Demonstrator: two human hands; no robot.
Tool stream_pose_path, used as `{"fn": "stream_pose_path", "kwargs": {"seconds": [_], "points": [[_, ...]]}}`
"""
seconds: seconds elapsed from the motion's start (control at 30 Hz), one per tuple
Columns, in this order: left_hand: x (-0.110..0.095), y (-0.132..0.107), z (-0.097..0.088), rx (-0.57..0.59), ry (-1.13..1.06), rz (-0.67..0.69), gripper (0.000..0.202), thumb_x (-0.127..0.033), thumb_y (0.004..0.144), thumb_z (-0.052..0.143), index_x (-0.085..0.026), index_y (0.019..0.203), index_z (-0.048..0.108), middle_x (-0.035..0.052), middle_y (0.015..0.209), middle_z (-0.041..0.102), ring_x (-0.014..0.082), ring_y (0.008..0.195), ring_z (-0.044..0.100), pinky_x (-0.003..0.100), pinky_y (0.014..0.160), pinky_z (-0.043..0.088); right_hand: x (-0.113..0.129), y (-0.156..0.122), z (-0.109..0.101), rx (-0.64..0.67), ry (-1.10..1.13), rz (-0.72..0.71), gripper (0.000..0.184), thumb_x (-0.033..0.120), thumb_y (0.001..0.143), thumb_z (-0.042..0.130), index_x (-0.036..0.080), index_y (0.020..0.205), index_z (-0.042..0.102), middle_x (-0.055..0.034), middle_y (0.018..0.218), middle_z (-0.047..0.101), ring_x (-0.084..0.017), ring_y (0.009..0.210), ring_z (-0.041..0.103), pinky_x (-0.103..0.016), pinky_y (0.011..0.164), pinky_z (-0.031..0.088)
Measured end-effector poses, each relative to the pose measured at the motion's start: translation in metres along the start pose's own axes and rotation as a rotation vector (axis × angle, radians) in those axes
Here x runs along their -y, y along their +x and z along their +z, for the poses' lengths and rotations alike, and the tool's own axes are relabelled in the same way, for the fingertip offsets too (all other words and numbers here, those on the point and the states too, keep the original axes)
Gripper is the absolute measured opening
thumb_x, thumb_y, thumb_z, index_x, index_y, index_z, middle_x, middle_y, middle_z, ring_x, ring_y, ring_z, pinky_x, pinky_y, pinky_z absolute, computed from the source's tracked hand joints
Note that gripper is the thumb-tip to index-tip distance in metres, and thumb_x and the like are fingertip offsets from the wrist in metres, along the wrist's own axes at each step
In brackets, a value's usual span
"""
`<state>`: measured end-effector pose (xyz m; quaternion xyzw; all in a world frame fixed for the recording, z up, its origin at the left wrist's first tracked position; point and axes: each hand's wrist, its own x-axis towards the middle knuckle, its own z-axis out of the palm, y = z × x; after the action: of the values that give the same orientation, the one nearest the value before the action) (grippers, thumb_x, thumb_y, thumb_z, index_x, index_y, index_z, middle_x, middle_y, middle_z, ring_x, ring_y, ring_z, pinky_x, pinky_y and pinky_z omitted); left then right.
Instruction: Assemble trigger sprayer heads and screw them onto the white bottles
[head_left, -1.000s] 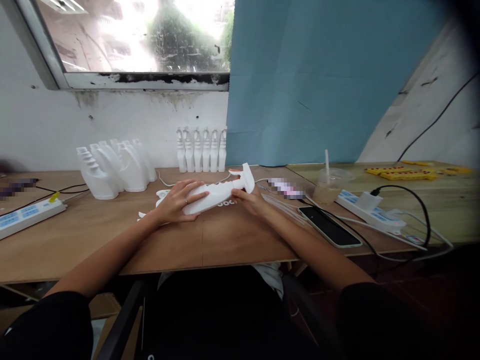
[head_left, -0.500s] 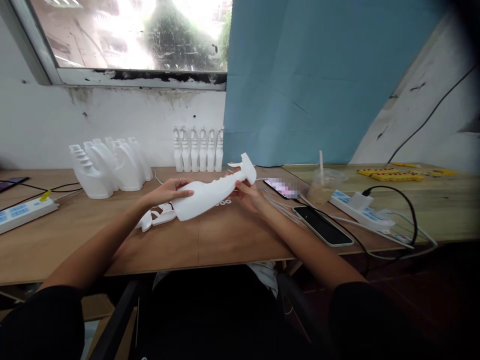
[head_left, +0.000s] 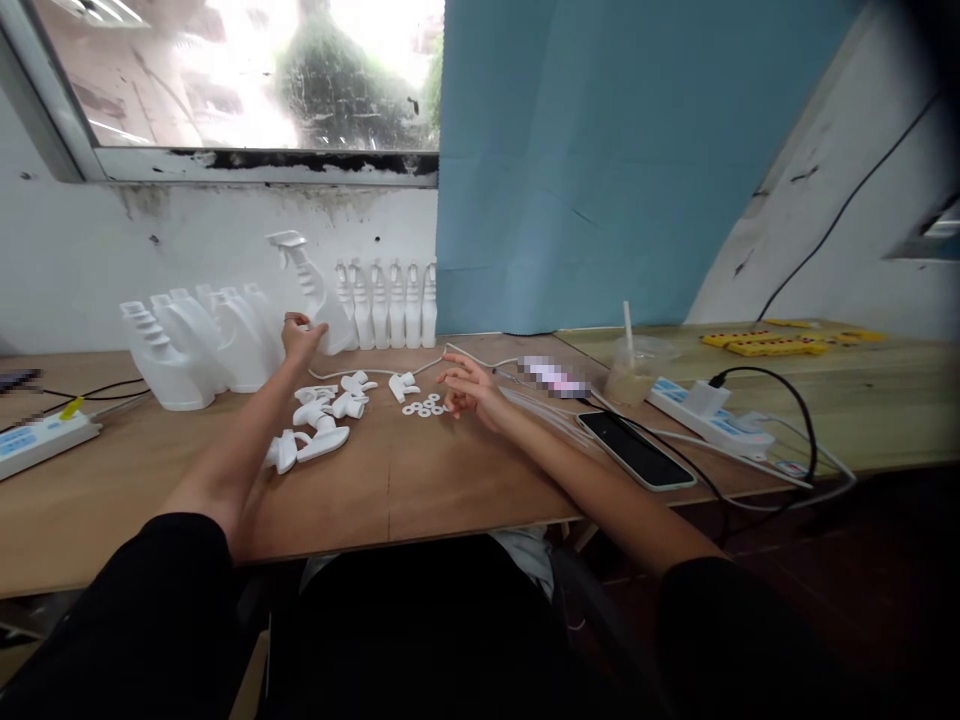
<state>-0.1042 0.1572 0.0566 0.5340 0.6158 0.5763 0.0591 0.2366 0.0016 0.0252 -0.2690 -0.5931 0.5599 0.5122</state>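
My left hand is stretched toward the back of the table and grips a white spray bottle with its trigger head on, held upright beside the row of finished spray bottles. My right hand hovers palm up with loosely spread fingers and nothing in it, just right of several small white washers. Loose white trigger heads lie between my two arms.
Headless white bottles stand at the back left. A power strip lies at the far left. A phone, a drink cup with a straw, another power strip with cables and yellow parts lie on the right.
Both hands held the spray bottle lying near the table's middle. My left hand has since carried it back and stood it upright by the bottle row; my right hand let go.
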Motion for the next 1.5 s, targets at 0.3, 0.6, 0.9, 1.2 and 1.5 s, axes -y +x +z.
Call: {"fn": "stream_pose_path", "kwargs": {"seconds": [0.3, 0.6, 0.9, 1.2, 1.5], "points": [[0.019, 0.028, 0.016, -0.026, 0.184, -0.077, 0.030, -0.016, 0.066, 0.068, -0.017, 0.085, 0.046, 0.0129, 0.104, 0.048, 0.0253, 0.092, 0.055, 0.042, 0.092, 0.045, -0.005, -0.002, 0.001, 0.034, -0.077, 0.044, 0.049, 0.033, 0.073, 0.072, 0.023, 0.115, 0.049, 0.0012, 0.091, 0.061, -0.009, 0.047, 0.058, -0.021, 0.037, 0.043], [0.028, 0.016, 0.044, 0.051, 0.336, -0.187, 0.038, -0.026, 0.079, 0.060, -0.007, 0.112, 0.053, 0.0250, 0.125, 0.046, 0.0368, 0.109, 0.057, 0.049, 0.093, 0.047, -0.020, -0.001, 0.000, 0.066, -0.155, 0.082, 0.044, 0.032, 0.076, 0.070, 0.025, 0.114, 0.049, 0.0019, 0.093, 0.059, -0.007, 0.046, 0.059, -0.019, 0.035, 0.045], [0.027, 0.019, 0.052, 0.172, 0.439, -0.173, 0.050, -0.015, 0.074, 0.061, -0.007, 0.123, 0.050, 0.0233, 0.132, 0.045, 0.0373, 0.116, 0.055, 0.045, 0.095, 0.047, -0.035, 0.003, -0.001, 0.092, -0.190, 0.133, 0.045, 0.032, 0.076, 0.070, 0.025, 0.114, 0.047, 0.0034, 0.089, 0.059, -0.007, 0.043, 0.059, -0.017, 0.032, 0.041], [0.037, 0.020, 0.060, 0.335, 0.521, -0.135, 0.065, -0.027, 0.069, 0.071, -0.010, 0.128, 0.048, 0.0228, 0.133, 0.048, 0.0368, 0.122, 0.051, 0.044, 0.099, 0.043, -0.035, 0.002, 0.001, 0.092, -0.209, 0.154, 0.043, 0.031, 0.077, 0.069, 0.024, 0.113, 0.047, 0.0041, 0.088, 0.059, -0.006, 0.043, 0.059, -0.016, 0.033, 0.038], [0.035, 0.018, 0.060, 0.388, 0.637, -0.141, 0.074, -0.040, 0.070, 0.071, -0.007, 0.131, 0.045, 0.0293, 0.135, 0.044, 0.0435, 0.124, 0.047, 0.052, 0.095, 0.044, -0.038, 0.003, 0.001, 0.091, -0.231, 0.164, 0.041, 0.029, 0.077, 0.068, 0.024, 0.112, 0.046, 0.0041, 0.088, 0.058, -0.006, 0.043, 0.059, -0.015, 0.033, 0.036]]}}
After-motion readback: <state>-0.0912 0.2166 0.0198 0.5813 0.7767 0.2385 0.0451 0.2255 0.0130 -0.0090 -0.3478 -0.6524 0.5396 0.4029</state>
